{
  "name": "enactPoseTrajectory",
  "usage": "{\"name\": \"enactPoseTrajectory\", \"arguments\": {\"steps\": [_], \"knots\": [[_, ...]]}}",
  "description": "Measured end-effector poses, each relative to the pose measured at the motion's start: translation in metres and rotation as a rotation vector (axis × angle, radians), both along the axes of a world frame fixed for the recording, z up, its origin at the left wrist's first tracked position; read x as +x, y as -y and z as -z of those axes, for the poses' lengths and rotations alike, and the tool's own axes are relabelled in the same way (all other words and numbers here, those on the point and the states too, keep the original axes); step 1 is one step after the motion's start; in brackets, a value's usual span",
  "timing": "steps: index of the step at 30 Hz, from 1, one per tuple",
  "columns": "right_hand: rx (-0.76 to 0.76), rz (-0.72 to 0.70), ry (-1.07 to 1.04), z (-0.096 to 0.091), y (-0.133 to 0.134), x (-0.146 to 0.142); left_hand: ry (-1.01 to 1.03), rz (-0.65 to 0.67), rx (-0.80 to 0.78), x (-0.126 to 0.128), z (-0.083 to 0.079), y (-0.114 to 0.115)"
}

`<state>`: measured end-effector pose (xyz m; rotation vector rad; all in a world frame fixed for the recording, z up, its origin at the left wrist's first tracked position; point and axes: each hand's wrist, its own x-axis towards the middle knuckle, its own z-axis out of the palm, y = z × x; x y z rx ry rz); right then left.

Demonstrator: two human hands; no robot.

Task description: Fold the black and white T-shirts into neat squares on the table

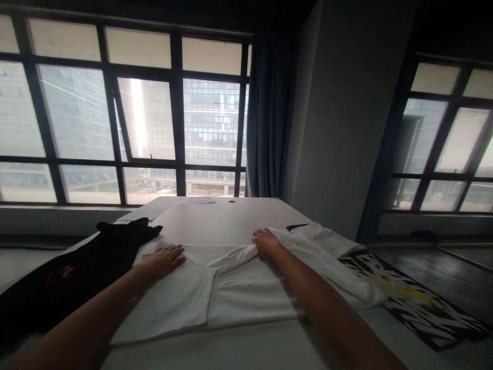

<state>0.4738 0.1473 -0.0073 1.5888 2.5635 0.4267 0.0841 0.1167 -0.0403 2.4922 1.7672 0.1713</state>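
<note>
A white garment (246, 295) lies spread across the table in front of me, with a seam running down its middle and creases fanning out from the top of that seam. Flat on its upper left part rests my left hand (167, 259), fingers stretched out. My right hand (265, 244) has its fingers curled over the far edge and grips the cloth there, pulling a fold from the seam. To the right, the fabric is bunched and loose. The exact kind of garment cannot be made out.
A black garment (77, 275) with a small pink print lies at the left. On the right are another white piece of clothing (327, 239) and a black, white and yellow patterned cloth (419, 298). Papers (154, 207) lie at the far left of the white table (223, 221). Windows stand beyond.
</note>
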Motion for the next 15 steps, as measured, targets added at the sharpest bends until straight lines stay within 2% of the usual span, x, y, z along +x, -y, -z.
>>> {"name": "enactPoseTrajectory", "arguments": {"steps": [3,6,11,15], "knots": [[0.052,0.039,0.015,-0.006,-0.009,0.016,-0.02,-0.087,-0.033,-0.008,0.011,-0.01],[0.104,0.088,0.048,-0.011,-0.013,0.042,-0.032,-0.152,-0.041,-0.012,0.015,-0.016],[0.097,0.109,0.08,-0.019,-0.008,0.083,-0.046,-0.186,-0.013,-0.016,0.011,-0.03],[0.238,0.043,0.082,-0.031,0.002,0.106,-0.042,-0.174,0.09,-0.018,0.007,-0.041]]}}
